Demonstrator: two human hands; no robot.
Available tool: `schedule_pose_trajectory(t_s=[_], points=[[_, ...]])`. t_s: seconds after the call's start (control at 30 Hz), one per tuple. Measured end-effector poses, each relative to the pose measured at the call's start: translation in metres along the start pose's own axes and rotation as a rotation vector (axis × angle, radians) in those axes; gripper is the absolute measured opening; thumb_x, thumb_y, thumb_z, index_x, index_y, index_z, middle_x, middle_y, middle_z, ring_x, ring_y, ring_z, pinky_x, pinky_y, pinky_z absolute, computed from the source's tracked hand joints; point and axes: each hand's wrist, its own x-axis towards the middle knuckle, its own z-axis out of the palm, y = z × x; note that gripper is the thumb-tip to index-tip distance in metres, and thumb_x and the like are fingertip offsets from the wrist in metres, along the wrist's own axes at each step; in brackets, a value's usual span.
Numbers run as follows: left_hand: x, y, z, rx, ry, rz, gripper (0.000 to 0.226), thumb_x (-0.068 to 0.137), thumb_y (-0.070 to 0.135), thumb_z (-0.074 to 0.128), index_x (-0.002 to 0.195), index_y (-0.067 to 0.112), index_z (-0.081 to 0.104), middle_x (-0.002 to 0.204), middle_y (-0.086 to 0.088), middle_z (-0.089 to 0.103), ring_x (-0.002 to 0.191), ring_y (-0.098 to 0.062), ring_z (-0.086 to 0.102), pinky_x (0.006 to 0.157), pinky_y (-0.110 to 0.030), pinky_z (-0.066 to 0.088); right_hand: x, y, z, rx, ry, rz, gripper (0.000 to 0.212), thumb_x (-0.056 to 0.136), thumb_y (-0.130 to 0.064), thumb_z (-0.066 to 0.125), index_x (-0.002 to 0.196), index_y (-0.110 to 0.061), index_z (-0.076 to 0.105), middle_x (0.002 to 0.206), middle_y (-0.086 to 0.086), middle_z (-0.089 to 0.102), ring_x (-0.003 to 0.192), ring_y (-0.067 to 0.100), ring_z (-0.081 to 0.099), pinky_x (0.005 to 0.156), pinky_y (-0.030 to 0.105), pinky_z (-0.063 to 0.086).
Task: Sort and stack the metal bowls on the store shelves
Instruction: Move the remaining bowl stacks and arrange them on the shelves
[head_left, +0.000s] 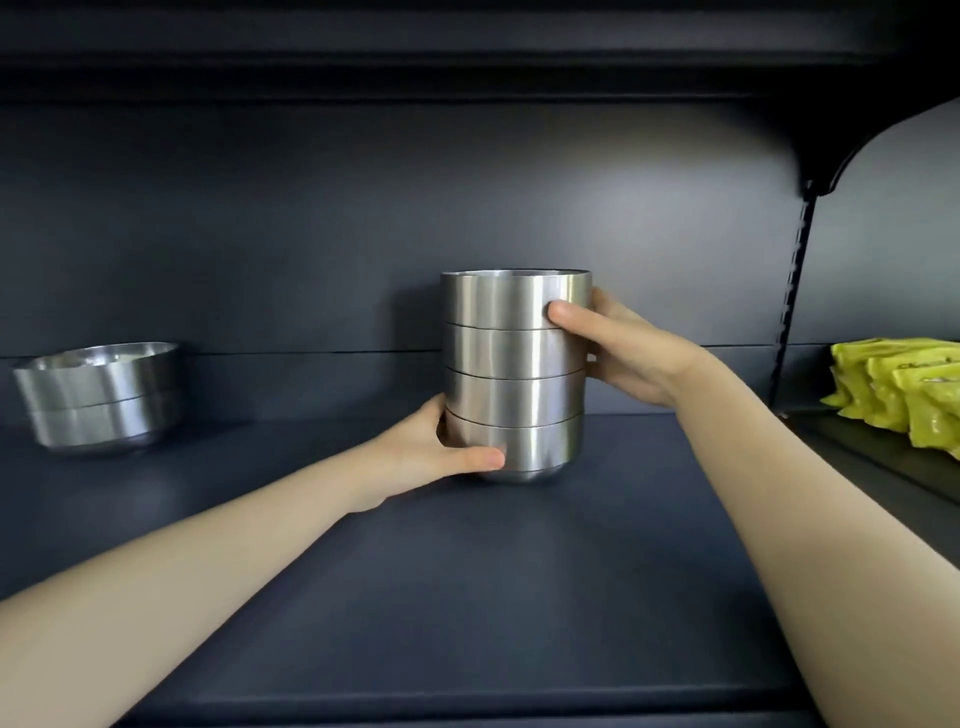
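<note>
A stack of four metal bowls (514, 374) is seen at the centre of the frame, nested upright one inside another, with the rims showing as three seams down its side. It is gripped from both sides. The left hand (441, 447) is closed around the lowest bowl at the stack's lower left: its thumb (483, 458) is laid across the front of that bowl, while the other fingers are curled round the far side and are hidden. The right hand (623, 358) is placed higher, at the stack's upper right, with its thumb (569, 314) pressed against the wall of the top bowl just above the first seam; the rest of its fingers are wrapped behind the stack and cannot be seen. The rounded base of the lowest bowl is at the level of the dark shelf (467, 597), though whether it rests there or is held just clear cannot be told. At the left of the frame, well apart from the hands, a stack of two bowls (98, 400) is set on the same shelf near the dark back panel (363, 234). At the right edge, beyond a slotted upright (797, 291), yellow packets (904, 395) are lined up on a neighbouring shelf (883, 467). Another shelf (415, 41) is seen along the top of the frame.
</note>
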Motion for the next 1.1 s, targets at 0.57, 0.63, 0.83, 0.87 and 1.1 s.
schedule_pose_trajectory(t_s=[0.57, 0.63, 0.83, 0.87, 1.1], points=[[-0.053, 0.019, 0.008, -0.068, 0.104, -0.023, 0.077, 0.048, 0.046, 0.081, 0.118, 0.033, 0.051, 0.119, 0.015, 0.065, 0.113, -0.002, 0.059, 0.105, -0.028, 0.043, -0.013, -0.008, 0.02, 0.088, -0.139, -0.048, 0.061, 0.06, -0.052, 0.076, 0.114, -0.028, 0.062, 0.113, -0.009, 0.072, 0.111, 0.013, 0.065, 0.103, 0.044, 0.047], [-0.061, 0.019, 0.006, -0.115, 0.119, -0.022, 0.078, 0.049, 0.042, 0.082, 0.12, 0.03, 0.052, 0.119, 0.013, 0.067, 0.114, -0.003, 0.06, 0.105, -0.028, 0.043, -0.015, -0.013, 0.025, 0.107, -0.148, -0.045, 0.061, 0.062, -0.051, 0.076, 0.116, -0.026, 0.061, 0.113, -0.008, 0.072, 0.111, 0.013, 0.065, 0.104, 0.044, 0.046], [-0.108, 0.021, -0.006, -0.301, 0.173, 0.001, 0.072, 0.051, 0.03, 0.083, 0.117, 0.033, 0.053, 0.109, 0.018, 0.071, 0.106, -0.001, 0.065, 0.088, -0.024, 0.052, -0.026, -0.046, 0.056, 0.094, -0.218, -0.091, 0.059, 0.061, -0.048, 0.084, 0.111, -0.026, 0.059, 0.109, -0.008, 0.073, 0.106, 0.011, 0.066, 0.103, 0.039, 0.047], [-0.118, 0.021, -0.009, -0.315, 0.192, 0.01, 0.073, 0.051, 0.03, 0.082, 0.118, 0.033, 0.053, 0.11, 0.018, 0.071, 0.106, -0.002, 0.065, 0.089, -0.025, 0.052, -0.029, -0.05, 0.062, 0.102, -0.241, -0.107, 0.053, 0.066, -0.045, 0.083, 0.11, -0.026, 0.06, 0.107, -0.009, 0.073, 0.104, 0.01, 0.067, 0.099, 0.036, 0.049], [-0.219, 0.002, -0.059, -0.312, 0.381, 0.017, 0.071, 0.049, 0.032, 0.082, 0.116, 0.031, 0.058, 0.113, 0.011, 0.071, 0.108, -0.009, 0.066, 0.087, -0.028, 0.055, -0.044, -0.086, 0.159, 0.181, -0.416, -0.168, 0.043, 0.075, -0.041, 0.065, 0.113, -0.021, 0.063, 0.11, -0.004, 0.074, 0.105, 0.011, 0.068, 0.092, 0.033, 0.053]])
